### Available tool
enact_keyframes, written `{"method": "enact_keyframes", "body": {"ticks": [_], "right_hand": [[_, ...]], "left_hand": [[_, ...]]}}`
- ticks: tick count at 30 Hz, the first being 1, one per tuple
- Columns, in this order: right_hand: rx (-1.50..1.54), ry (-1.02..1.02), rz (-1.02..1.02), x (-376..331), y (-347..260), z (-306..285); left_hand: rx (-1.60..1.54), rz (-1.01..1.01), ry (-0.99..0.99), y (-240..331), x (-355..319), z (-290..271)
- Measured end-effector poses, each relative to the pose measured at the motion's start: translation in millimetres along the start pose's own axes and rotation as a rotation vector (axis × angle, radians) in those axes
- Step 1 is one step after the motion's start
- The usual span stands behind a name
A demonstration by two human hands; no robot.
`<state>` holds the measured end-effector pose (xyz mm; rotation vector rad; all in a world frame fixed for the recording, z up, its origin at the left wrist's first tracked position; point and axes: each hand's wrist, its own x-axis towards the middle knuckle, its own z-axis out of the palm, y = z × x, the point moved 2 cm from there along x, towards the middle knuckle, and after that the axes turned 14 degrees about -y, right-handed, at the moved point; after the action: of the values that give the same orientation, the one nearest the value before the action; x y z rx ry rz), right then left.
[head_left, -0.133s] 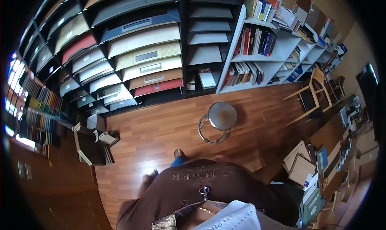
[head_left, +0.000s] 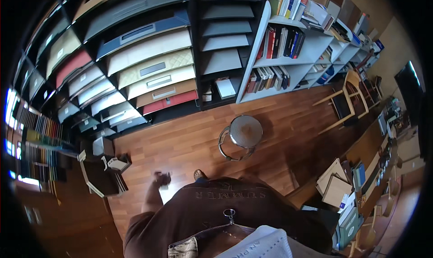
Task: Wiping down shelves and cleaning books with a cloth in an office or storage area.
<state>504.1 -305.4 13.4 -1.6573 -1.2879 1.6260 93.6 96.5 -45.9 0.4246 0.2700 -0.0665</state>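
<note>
My left hand (head_left: 163,179) hangs over the wooden floor, just left of my brown top (head_left: 225,199). Its fingers are dark and smeared by motion, so whether they hold anything does not show. No bare part of my right hand can be made out. Ahead of me stands a round metal stool (head_left: 246,131) with a ring footrest, well apart from the left hand. One sandalled foot (head_left: 199,174) shows beyond the hem of the top.
Dark shelving with sample boards (head_left: 155,68) lines the far left. A pale bookcase (head_left: 288,62) stands far right, near a wooden chair (head_left: 349,102). Boards and books (head_left: 338,190) lie on the right-hand table. At left is a brown box-like stand (head_left: 101,179) on the wooden floor (head_left: 189,143).
My left hand has swung forward and out, so more of the forearm shows. The view has shifted slightly, moving the shelves and stool a little leftward in the picture.
</note>
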Motion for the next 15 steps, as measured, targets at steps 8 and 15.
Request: {"method": "enact_keyframes", "body": {"ticks": [8, 15], "right_hand": [[0.020, 0.237, -0.103, 16, 53, -60], [0.705, 0.268, 0.172, -1, 141, -213]], "left_hand": [[0.880, -0.138, 0.658, 142, 288, 71], [1.076, -0.318, 0.245, 21, 494, 160]]}}
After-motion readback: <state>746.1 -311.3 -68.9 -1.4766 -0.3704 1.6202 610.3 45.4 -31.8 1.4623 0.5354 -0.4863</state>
